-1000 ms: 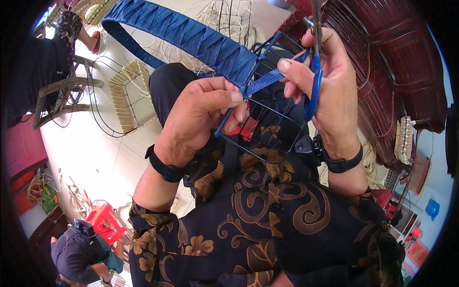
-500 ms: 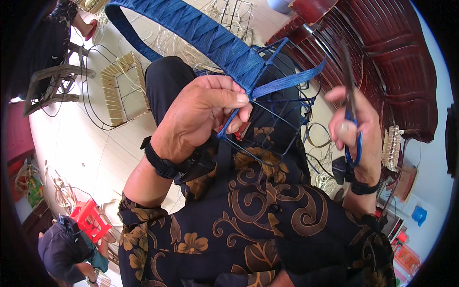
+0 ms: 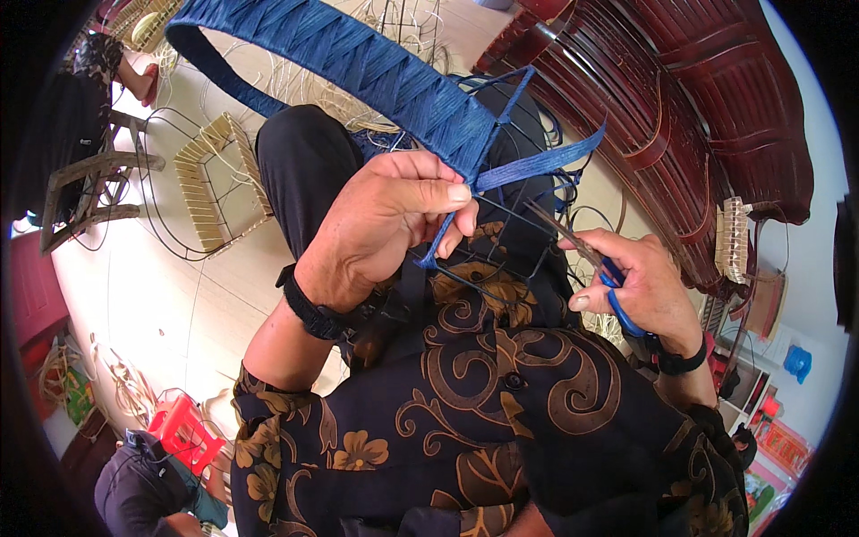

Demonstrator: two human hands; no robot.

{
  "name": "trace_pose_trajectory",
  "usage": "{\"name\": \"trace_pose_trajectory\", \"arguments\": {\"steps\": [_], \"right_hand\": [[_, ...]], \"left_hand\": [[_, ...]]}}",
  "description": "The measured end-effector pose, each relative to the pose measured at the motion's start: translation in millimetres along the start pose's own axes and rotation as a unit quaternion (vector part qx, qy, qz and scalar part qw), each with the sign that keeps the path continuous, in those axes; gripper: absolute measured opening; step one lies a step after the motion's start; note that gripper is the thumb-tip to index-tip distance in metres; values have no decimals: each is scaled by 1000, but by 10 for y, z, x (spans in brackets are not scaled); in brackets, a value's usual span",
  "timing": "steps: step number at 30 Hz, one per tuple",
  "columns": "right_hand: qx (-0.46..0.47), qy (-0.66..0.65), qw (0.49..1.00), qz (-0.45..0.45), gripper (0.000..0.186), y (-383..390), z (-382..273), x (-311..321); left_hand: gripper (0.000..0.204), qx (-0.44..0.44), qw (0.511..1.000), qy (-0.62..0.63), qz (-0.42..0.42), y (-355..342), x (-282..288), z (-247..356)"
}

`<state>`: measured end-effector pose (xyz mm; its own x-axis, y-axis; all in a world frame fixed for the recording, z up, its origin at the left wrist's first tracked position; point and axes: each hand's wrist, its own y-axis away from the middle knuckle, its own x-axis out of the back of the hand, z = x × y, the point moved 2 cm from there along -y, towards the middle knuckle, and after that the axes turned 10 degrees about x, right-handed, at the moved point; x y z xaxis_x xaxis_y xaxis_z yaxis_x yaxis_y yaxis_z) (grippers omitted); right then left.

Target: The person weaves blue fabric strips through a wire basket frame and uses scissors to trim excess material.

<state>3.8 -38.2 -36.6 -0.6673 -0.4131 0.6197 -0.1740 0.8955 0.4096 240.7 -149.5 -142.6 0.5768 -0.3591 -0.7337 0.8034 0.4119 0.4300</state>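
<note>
My left hand point(image 3: 385, 210) pinches the lower end of a wide blue woven band point(image 3: 358, 76), a basket handle wrapped in crossing strips. It arches up and away to the left. A loose flat blue strip point(image 3: 548, 166) sticks out rightward from just beside my fingertips. Below that end, a dark wire frame point(image 3: 514, 213) with blue wrapping on parts of it rests over my lap. In my right hand point(image 3: 644, 282) is a pair of scissors point(image 3: 586, 251) with blue handles. Their blades point up and left toward the wire frame, apart from the strip.
A dark red wooden bench point(image 3: 653, 134) stands at the upper right. On the floor to the left lies a part-woven pale basket frame point(image 3: 210, 183) near a wooden chair point(image 3: 76, 192). Another person point(image 3: 143, 488) sits at the lower left by a red stool point(image 3: 186, 430).
My right hand has brought the scissors down and left, closer to the wire frame; their blades have swung from upright to pointing left. My left hand keeps its pinch on the band.
</note>
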Motion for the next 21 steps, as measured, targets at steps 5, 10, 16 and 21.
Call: {"name": "trace_pose_trajectory", "arguments": {"steps": [5,10,16,21], "right_hand": [[23,6,1000,11,55,-18,10,-79],[69,49,996,3,50,-13,37,-84],[260,-1,939,227,42,-49,140,-158],[325,-44,893,309,43,-279,-140,-124]], "left_hand": [[10,-4,1000,23,-9,13,-16,-44],[11,-6,1000,26,-3,36,-43,-75],[11,-19,999,26,0,49,-61,-76],[6,-30,999,33,4,34,-25,-83]]}}
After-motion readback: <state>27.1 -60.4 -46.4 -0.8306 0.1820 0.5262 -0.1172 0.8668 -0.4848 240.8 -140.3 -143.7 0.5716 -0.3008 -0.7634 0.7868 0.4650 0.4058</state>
